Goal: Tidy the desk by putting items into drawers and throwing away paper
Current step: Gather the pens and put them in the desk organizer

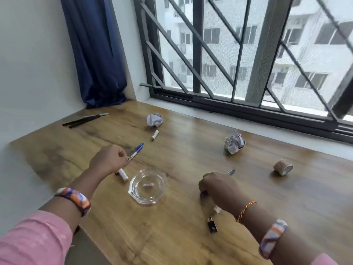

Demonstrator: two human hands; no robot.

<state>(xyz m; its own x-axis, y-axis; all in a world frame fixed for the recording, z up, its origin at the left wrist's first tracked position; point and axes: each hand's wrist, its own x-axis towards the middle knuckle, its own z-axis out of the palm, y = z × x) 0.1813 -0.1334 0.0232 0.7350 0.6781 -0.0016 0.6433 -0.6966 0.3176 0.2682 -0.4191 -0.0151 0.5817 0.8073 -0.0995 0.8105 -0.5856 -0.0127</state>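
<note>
Head view: the left hand [109, 159] is pinching a blue-capped pen [136, 153] just above the wooden desk [181, 236], beside a glass bowl [147, 186]. The right hand [217, 188] is curling around another blue pen [230, 172]. Two crumpled paper balls [234, 142] are lying nearer the window.

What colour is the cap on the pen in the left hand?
Blue. The pen in the left hand has a blue cap, seen in the head view.
</note>
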